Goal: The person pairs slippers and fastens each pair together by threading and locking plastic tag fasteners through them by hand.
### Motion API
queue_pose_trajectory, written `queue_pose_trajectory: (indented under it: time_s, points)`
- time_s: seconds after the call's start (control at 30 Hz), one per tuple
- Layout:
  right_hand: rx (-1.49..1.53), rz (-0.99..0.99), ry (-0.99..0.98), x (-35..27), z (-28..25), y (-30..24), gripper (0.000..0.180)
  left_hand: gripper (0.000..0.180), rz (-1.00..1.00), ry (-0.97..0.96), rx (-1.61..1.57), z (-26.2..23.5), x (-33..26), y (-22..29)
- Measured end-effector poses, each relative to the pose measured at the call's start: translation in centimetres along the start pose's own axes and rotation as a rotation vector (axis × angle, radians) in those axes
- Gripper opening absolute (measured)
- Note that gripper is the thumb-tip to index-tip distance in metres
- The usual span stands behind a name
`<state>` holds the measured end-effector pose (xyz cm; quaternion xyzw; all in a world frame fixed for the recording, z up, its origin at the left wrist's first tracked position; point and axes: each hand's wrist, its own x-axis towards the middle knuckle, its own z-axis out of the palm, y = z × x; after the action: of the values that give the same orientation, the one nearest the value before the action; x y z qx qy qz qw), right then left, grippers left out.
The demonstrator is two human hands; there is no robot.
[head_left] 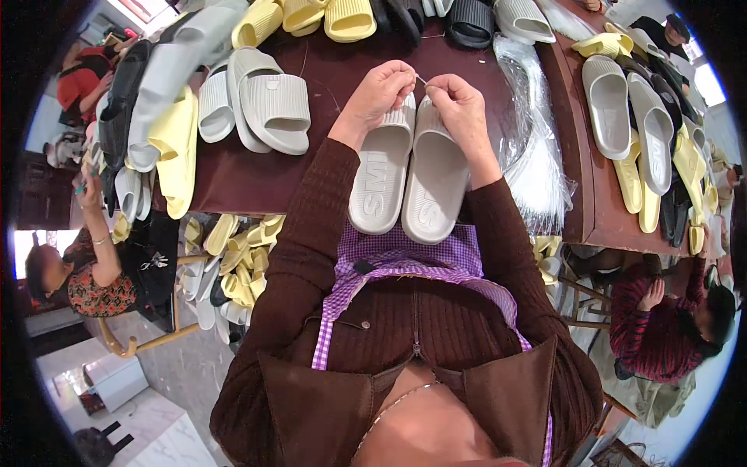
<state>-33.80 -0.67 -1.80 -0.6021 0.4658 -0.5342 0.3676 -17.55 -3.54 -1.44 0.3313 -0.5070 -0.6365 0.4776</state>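
A pair of light grey slide sandals, the left slide [379,183] and the right slide [434,194], lies side by side at the table's near edge, heels toward me. Above their straps, my left hand [384,92] and my right hand [461,109] are both closed in a pinch. A thin pale strip [421,79] stretches between the fingertips; it is too small to name exactly. Whether it passes through the straps is hidden by my fingers. My right wrist is just over the right slide's edge.
Grey slides [274,113] sit left on the dark red table [327,62]. Yellow slides [350,19] and black ones line the far side. Clear plastic bags [537,148] lie right. Another table [572,206] bears more slides. A person [101,284] works left, another person [657,327] right.
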Motion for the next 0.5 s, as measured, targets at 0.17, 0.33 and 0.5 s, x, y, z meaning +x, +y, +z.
queue_pose_trajectory:
  time_s: [0.17, 0.33, 0.5]
  points:
    - [0.012, 0.003, -0.011, -0.06, 0.03, -0.39, 0.007, 0.009, 0.001, -0.017, 0.019, -0.03, 0.11, -0.20]
    - [0.031, -0.013, -0.012, 0.09, 0.16, -0.34, 0.006, 0.007, -0.009, -0.063, 0.057, -0.26, 0.49, -0.34]
    - [-0.017, -0.012, 0.003, 0.23, 0.10, -0.25, 0.008, 0.007, -0.037, -0.070, 0.072, -0.30, 0.70, -0.29]
